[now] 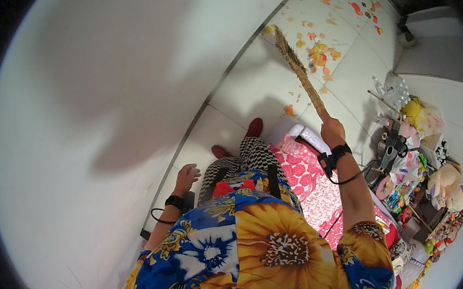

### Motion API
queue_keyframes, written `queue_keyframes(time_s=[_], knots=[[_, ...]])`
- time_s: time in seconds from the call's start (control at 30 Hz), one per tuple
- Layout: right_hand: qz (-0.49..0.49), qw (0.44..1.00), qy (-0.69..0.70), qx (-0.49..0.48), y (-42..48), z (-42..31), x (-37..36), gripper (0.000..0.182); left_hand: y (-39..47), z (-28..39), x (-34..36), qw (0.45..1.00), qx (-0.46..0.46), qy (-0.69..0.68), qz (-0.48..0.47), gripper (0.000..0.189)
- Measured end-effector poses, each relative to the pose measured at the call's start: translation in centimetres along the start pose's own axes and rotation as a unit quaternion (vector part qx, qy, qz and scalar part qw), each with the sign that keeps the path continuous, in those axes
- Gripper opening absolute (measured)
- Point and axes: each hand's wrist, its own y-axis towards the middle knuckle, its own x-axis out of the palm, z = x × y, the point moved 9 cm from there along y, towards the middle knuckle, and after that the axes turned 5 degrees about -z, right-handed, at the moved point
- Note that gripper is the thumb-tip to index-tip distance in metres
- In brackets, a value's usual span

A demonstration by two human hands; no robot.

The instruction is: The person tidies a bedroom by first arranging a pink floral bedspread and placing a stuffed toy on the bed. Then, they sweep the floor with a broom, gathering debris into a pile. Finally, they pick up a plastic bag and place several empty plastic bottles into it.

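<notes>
My right hand (333,132) is closed around the handle end of a straw hand broom (309,87). The broom reaches up and left over the tiled floor, its bristles near the dark strip along the wall's foot. Scattered red, orange and yellow scraps (319,57) lie on the tiles to the right of the bristles. My left hand (188,177) hangs low beside my left leg, near the wall, its fingers apart and holding nothing. A band with a cable is on each wrist.
A white wall (117,94) stands at the left. Close by on the right is a bed or couch with a pink floral cover (313,187). Beyond it are a sewing machine (394,145), bags, a plush toy (448,186) and piled small items. More scraps lie farther up the floor.
</notes>
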Motion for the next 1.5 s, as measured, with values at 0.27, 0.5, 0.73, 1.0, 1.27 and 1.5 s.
queue_keyframes(time_s=[0.27,0.5,0.73,1.0,1.27,1.5], knots=[[-0.052,0.982,0.077,-0.167,0.0,2.4,-0.4,0.037,0.2,1.1,1.5,1.0,-0.011,-0.017,-0.014,0.033],[-0.115,0.965,-0.215,-0.095,5.5,2.6,0.8,0.029,-1.0,2.2,0.2,0.999,-0.021,0.011,0.024,0.033],[-0.059,0.979,-0.164,-0.106,4.4,4.6,-2.5,0.039,-1.4,1.2,0.6,0.999,-0.045,0.011,0.018,0.032],[-0.095,0.985,-0.074,-0.12,-1.0,8.2,-3.9,0.042,0.7,5.3,2.6,0.999,0.017,0.026,-0.024,0.032],[-0.065,0.982,-0.175,-0.022,1.4,11.6,-2.1,0.039,3.2,7.1,0.9,0.996,-0.011,0.084,-0.025,0.033],[-0.03,0.999,-0.035,0.021,-5.6,11.6,-0.5,0.054,6.6,9.7,1.8,0.992,-0.046,0.098,-0.066,0.03]])
